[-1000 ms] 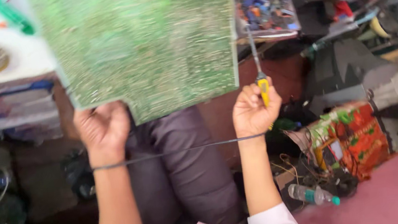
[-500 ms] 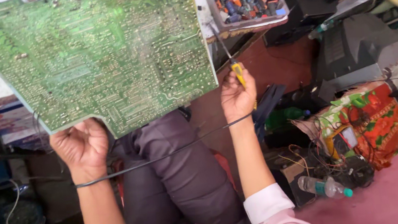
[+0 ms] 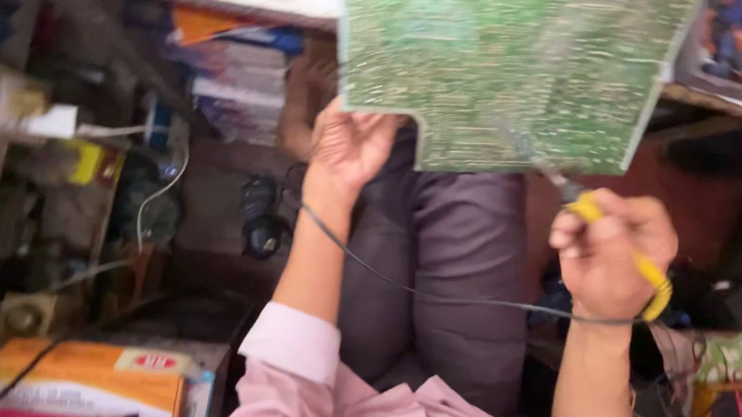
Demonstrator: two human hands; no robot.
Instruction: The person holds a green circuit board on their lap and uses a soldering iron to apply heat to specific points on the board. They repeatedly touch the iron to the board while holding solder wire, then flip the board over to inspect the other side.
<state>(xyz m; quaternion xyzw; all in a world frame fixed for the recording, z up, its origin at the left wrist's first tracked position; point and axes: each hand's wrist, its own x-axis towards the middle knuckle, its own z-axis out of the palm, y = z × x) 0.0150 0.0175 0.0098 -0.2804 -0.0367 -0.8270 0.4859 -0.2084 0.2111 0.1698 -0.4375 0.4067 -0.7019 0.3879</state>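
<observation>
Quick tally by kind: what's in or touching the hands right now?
Green circuit board: 1, held by left hand
Yellow-handled tool: 1, in right hand
Black cable: 1, running across both wrists
Total: 3

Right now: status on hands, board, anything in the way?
Left hand grips green circuit board at its lower edge. Right hand holds yellow-handled tool, tip at the board. Black cord hangs between wrists.

circuit board (image 3: 520, 39) top cut off by frame edge; traces motion-blurred. Tool tip (image 3: 530, 156) smeared against board.
</observation>
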